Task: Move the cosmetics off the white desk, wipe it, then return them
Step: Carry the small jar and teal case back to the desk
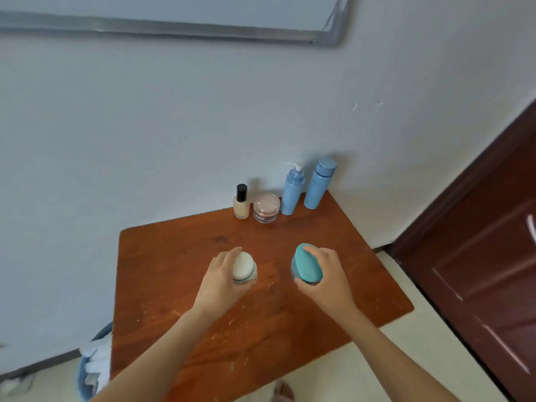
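Fingers (230, 254) clasp white-lidded jar (243, 266), teal-lidded jar (308, 266) over wooden table (168, 274) by wall (145, 126)

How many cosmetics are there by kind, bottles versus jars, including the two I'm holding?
Bottles: 3 (beige bottle, pump bottle, capped blue bottle)
Jars: 3 (pink jar, white-lidded jar in left hand, teal-lidded jar in right hand)
Total: 6

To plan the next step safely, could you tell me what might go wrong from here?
1. Each hand holds a jar: the left hand grips the white jar, the right hand the teal jar, both around the lid; one might slip or a lid loosen.
2. The pump bottle and capped bottle stand close together at the back of the table; a jar set down there could topple them.
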The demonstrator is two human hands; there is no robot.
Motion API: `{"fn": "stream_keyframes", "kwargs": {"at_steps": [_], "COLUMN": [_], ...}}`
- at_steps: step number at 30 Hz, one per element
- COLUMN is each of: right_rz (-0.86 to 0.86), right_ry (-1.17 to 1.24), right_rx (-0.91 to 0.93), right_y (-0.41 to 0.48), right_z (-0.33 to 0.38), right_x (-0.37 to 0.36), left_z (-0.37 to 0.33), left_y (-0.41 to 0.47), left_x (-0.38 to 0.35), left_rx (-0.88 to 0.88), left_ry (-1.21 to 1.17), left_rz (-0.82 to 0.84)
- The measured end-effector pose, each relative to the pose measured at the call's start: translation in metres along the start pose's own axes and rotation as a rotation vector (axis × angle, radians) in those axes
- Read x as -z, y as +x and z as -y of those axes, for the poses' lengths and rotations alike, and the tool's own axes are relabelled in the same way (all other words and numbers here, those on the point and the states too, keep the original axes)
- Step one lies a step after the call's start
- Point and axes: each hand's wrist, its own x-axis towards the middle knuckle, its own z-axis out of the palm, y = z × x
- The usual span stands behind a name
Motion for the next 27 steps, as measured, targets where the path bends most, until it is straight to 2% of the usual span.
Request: {"fn": "stream_keyframes", "kwargs": {"at_steps": [9,17,23,27], "right_rz": [-0.337,-0.688,-0.879,-0.930], "right_ry": [-0.109,-0.207,-0.274,-0.301], "right_rx": [-0.425,-0.788,-0.956,-1.031], "right_y": [-0.196,-0.388,-0.523,-0.617], "right_z": [0.056,0.114,0.162,0.190], "right_x": [0.013,0.044,0.053,0.053], "left_z": [-0.013,-0.099,-0.141,-0.158], "left_y": [-0.078,-0.207,-0.327,-0.424], "left_x": [-0.001,-0.037,-0.049,-0.044], "left_rx": [-0.368,-0.778,-0.999,-1.031], "left_ry": [-0.089,-0.147,-0.207,-0.235], "left_rz": [0.446,0.800,0.938,1.039]}}
